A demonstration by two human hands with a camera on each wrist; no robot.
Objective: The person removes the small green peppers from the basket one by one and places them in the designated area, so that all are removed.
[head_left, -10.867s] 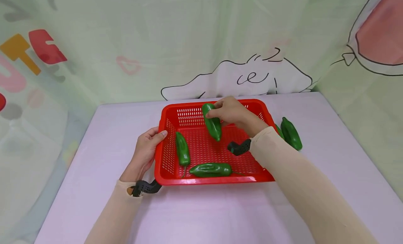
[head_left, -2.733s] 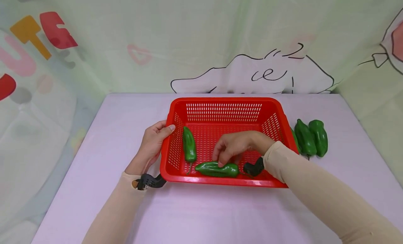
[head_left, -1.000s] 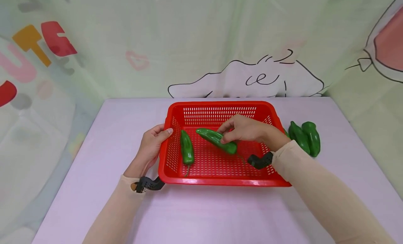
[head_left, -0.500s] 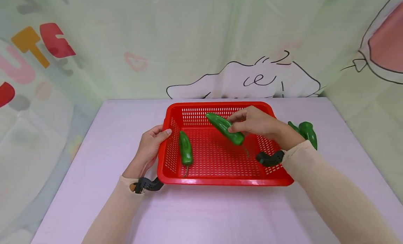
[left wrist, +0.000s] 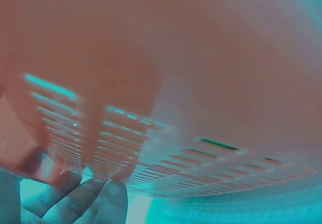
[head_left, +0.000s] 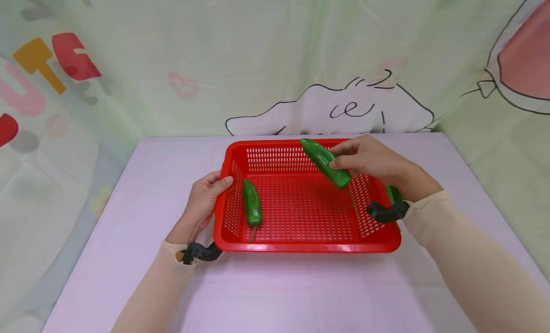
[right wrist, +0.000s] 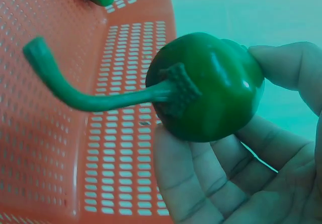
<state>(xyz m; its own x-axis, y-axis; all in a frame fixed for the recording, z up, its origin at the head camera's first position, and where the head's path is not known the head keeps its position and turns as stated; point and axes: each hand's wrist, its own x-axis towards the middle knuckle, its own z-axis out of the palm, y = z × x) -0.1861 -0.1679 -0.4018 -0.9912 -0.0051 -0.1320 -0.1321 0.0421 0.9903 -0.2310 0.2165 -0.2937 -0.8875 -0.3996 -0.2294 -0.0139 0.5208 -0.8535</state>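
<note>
A long green chili pepper [head_left: 325, 162] is pinched between the thumb and fingers of my right hand [head_left: 365, 156], held up over the right back part of a red plastic basket [head_left: 307, 247]. In the right wrist view its curved stem [right wrist: 100, 102] points away from the palm. My left hand [head_left: 204, 199] grips the basket's left rim, thumb over the top. The left wrist view has those fingers [left wrist: 110, 204] against the slotted wall from outside. Another green chili [head_left: 252, 204] lies inside along the basket's left wall, stem toward me.
Beyond the basket's right side, part of a green pepper [head_left: 394, 194] shows on the pale table [head_left: 275, 295], mostly hidden by my right wrist. A printed cloth backdrop [head_left: 275, 60] rises behind the table's back edge.
My right hand has picked the chili up from the front of the basket and carried it up, back and to the right. The left hand keeps its grip on the rim.
</note>
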